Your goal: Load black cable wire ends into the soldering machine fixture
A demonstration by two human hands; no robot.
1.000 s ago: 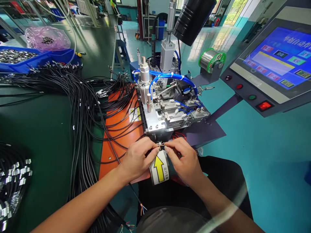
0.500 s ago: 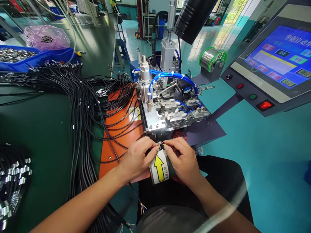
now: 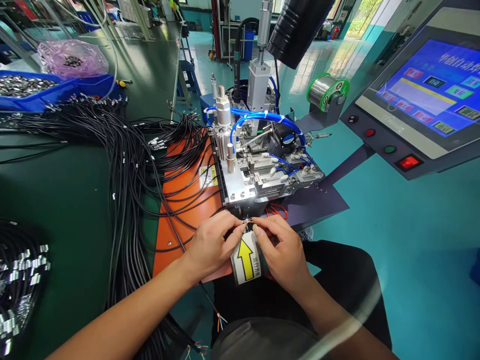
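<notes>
My left hand [image 3: 217, 242] pinches with thumb and forefinger at the front edge of a metal machine [image 3: 262, 175]. My right hand [image 3: 282, 245] is closed in a pinch just across from it, the fingertips a small gap apart. Between them show fine coloured wires [image 3: 249, 221] and a tiny shiny piece, too small to name. What the left fingertips grip is mostly hidden. Right below the fingers is a white label with a yellow arrow [image 3: 246, 260]. A black cable [image 3: 208, 296] runs under my left wrist, its splayed coloured wire ends hanging down.
Bundles of black cables [image 3: 129, 200] cover the green table's edge and an orange plate [image 3: 176, 235]. A blue tray [image 3: 90, 89] holds small metal parts. At right are a solder spool [image 3: 323, 93] and a control screen [image 3: 431, 90]. A black tube [image 3: 296, 30] hangs above the machine.
My right fingers have shifted very slightly at the wires, and the small wires between the fingertips sit a little differently. My left hand stays in place.
</notes>
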